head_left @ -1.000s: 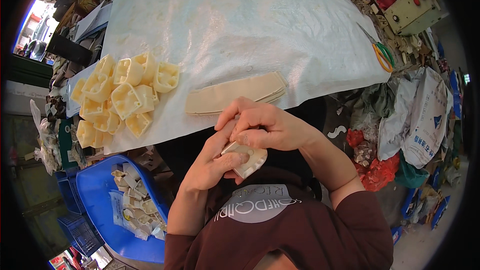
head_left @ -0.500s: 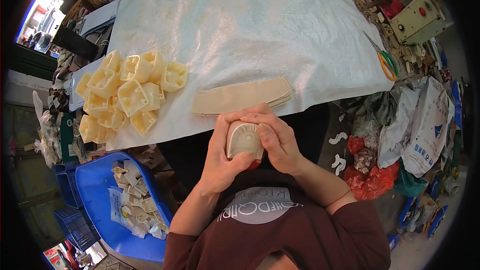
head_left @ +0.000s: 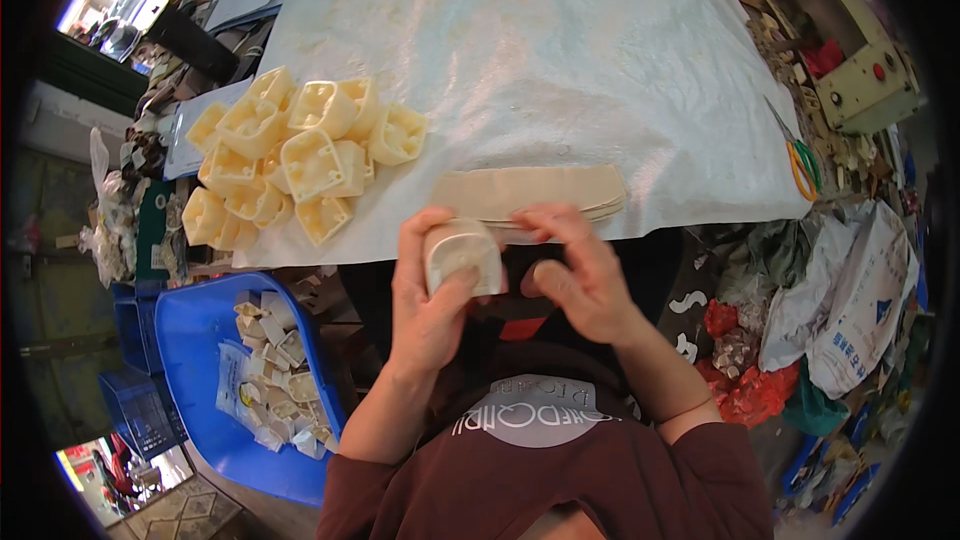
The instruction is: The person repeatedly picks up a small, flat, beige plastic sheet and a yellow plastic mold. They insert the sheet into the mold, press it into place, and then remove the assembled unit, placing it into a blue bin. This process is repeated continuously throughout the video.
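My left hand [head_left: 428, 295] is wrapped around a beige D-shaped shoe heel [head_left: 463, 252], thumb laid across its face, just in front of the table edge. My right hand [head_left: 580, 280] has come away from the heel. Its fingers are apart and hold nothing, with the fingertips at the near edge of a stack of beige strips [head_left: 530, 190]; whether they touch it I cannot tell. The strips lie along the front of the white table cover [head_left: 560, 70]. Left of them, several pale yellow hollow heels [head_left: 310, 165] sit in a heap.
A blue tub [head_left: 190, 340] with off-white pieces stands at the lower left. Scissors [head_left: 800, 165] with green and orange handles lie at the table's right edge, below a control box [head_left: 868, 90]. Plastic bags [head_left: 860, 290] are piled on the right.
Both hands were clasped around the heel. My right hand has let go and moved right toward the strips, while the left keeps hold of the heel. The view has shifted slightly.
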A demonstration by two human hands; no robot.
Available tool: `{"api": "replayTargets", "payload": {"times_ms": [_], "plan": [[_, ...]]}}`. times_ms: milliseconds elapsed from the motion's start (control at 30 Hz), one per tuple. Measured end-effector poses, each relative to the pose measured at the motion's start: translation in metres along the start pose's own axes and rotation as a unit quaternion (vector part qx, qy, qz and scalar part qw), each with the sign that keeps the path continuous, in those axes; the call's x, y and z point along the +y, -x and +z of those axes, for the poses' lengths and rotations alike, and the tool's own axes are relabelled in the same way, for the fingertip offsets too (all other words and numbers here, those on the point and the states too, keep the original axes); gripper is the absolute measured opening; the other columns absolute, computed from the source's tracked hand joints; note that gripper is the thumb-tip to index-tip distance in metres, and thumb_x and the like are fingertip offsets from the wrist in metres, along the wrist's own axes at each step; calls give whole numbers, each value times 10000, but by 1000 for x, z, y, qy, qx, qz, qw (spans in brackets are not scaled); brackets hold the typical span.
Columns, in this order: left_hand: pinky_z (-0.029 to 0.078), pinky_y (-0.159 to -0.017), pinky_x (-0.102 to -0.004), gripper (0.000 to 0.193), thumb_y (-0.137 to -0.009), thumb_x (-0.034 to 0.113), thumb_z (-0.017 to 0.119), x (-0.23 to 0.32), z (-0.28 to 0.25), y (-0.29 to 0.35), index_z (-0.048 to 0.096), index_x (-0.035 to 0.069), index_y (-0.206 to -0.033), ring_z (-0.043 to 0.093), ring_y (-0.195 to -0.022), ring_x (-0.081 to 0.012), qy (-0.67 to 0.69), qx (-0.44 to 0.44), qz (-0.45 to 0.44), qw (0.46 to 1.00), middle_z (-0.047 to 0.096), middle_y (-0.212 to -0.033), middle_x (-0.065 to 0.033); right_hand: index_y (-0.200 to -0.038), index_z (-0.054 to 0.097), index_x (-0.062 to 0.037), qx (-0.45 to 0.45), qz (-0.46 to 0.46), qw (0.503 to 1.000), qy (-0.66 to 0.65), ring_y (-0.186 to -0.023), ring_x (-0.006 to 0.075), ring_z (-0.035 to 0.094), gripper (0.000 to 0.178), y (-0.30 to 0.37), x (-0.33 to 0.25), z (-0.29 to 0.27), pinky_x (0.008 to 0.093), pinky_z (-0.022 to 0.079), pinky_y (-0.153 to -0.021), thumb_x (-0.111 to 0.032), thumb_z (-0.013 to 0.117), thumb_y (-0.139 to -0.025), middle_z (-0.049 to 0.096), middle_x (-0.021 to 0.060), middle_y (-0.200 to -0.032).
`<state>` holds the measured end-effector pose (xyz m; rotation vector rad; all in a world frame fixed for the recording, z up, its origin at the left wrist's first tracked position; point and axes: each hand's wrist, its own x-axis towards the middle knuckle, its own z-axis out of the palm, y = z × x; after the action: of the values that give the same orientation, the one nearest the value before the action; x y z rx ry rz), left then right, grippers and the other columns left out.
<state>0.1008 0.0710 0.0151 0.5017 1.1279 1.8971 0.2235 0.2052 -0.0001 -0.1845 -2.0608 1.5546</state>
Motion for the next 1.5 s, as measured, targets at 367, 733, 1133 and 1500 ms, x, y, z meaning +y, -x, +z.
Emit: {"api": "replayTargets", "payload": {"times_ms": [367, 733, 1133, 1500], "plan": [[373, -887, -387, 344, -914, 196, 456, 44, -233, 129, 440, 47, -1224, 478, -1008, -317, -640, 497, 120, 573, 497, -1122, -180, -852, 564, 3, -63, -113, 944, 305, -885, 276, 523, 160, -51, 10, -8, 355, 464, -749, 2, 639, -710, 540, 97, -941], [277, -990, -439, 459, -775, 63, 574, 47, -211, 111, 500, 67, -1228, 376, -1177, -323, -736, 487, 162, 442, 452, -1217, -202, -808, 561, -1, -154, -128, 865, 460, -856, 258, 503, 118, -71, 13, 4, 346, 466, -713, -35, 629, -718, 507, 94, -877], [382, -856, -376, 304, -649, -47, 645, 1, -31, -12, 656, 94, -918, 472, -972, -293, -630, 74, 350, 690, 521, -1006, -109, -780, 544, 2, -112, -39, 957, 264, -870, 263, 466, 57, -71, 31, -2, 357, 404, -764, -21, 595, -780, 486, 82, -854], [296, -871, -391, 132, -688, 96, 729, -34, -9, -40, 676, 82, -809, 376, -967, -270, -568, 154, 204, 783, 456, -948, -86, -774, 503, -2, -104, -42, 957, 268, -880, 283, 449, 45, -68, 37, -3, 366, 392, -768, -27, 530, -801, 488, 94, -889]]}}
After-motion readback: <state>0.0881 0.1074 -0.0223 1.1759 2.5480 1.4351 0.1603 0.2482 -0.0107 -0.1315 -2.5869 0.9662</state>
